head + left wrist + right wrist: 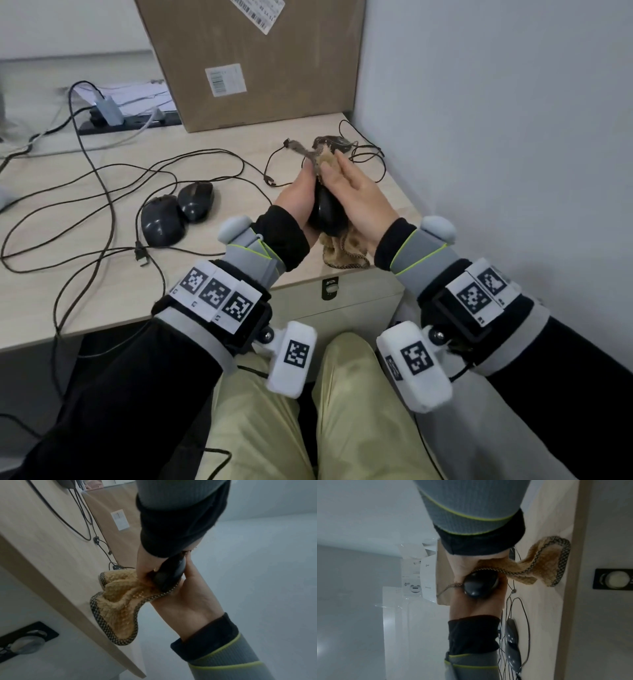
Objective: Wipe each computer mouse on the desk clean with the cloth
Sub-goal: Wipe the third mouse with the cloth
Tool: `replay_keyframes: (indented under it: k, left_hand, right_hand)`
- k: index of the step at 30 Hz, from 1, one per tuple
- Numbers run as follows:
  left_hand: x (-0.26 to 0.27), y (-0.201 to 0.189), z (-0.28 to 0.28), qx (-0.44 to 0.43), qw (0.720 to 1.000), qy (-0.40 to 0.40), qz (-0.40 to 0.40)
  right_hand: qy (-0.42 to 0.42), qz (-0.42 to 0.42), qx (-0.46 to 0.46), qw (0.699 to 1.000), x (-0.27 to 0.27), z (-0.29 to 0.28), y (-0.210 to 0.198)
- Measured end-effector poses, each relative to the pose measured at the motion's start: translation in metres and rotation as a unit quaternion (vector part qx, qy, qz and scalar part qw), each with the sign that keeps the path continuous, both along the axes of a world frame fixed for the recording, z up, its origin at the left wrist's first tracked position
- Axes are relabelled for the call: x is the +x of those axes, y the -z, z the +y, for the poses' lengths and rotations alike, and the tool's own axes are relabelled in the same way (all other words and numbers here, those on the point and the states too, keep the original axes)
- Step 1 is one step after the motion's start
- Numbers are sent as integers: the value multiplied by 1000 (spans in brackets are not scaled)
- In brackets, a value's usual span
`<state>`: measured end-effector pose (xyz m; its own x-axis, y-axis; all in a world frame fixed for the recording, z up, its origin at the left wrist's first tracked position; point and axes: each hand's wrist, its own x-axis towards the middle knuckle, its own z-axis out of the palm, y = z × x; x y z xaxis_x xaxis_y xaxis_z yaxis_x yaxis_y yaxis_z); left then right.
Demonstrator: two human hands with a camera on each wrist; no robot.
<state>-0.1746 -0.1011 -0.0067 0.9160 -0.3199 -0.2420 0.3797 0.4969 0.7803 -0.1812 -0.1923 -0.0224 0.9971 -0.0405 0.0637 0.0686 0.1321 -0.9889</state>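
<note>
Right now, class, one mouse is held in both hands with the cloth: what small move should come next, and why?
Probably slide the right hand, pressing the cloth, along the mouse that the left hand grips. The cloth already lies against it, and two other mice wait on the desk.

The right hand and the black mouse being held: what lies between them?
The tan cloth lies between the right hand and the held mouse; the left hand grips the mouse. The head view shows it best.

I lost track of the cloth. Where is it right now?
In the head view the cloth is at the desk's front right corner, bunched around the mouse held between the left hand and right hand, its tail hanging onto the desk edge.
</note>
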Motion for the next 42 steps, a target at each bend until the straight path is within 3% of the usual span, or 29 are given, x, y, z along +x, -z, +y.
replay_keyframes:
  k: [4,9,11,13,15,17,19,22,25,27,31,35,42]
  left_hand:
    - [-5,-3,7,13,996,89,-29]
    - [-6,-15,24,37,990,133,-43]
    - [-2,-24,34,81,987,125,-53]
    - [0,-33,40,142,978,137,-64]
    - [0,-40,41,190,965,161,-82]
    - [0,-46,39,216,953,188,-99]
    - [0,-56,36,210,946,210,-127]
    - [3,-68,35,175,947,210,-166]
    - [6,-71,36,154,956,184,-171]
    - [10,-70,39,131,966,155,-163]
    - [18,-62,46,96,982,99,-132]
    - [25,-49,52,65,993,51,-82]
    - [58,-43,68,-8,995,-88,39]
  right_hand:
    - [98,-13,-28,995,5,-13,4]
    - [178,5,49,983,21,-53,-3]
    - [155,-47,150,975,23,-64,-18]
    - [121,-79,187,972,24,-70,-40]
    - [73,-89,123,986,21,-67,-61]
    - [42,-75,-58,995,16,-55,-74]
    - [-2,-75,-218,973,8,-43,-81]
    - [-64,-86,-289,951,12,-35,-78]
    - [-99,-63,-264,957,20,-37,-77]
    - [-106,-63,-296,947,22,-39,-79]
    - [-33,-80,-377,922,25,-47,-85]
    - [-3,-32,-291,956,27,-54,-85]
    - [69,-9,-179,981,39,-73,-105]
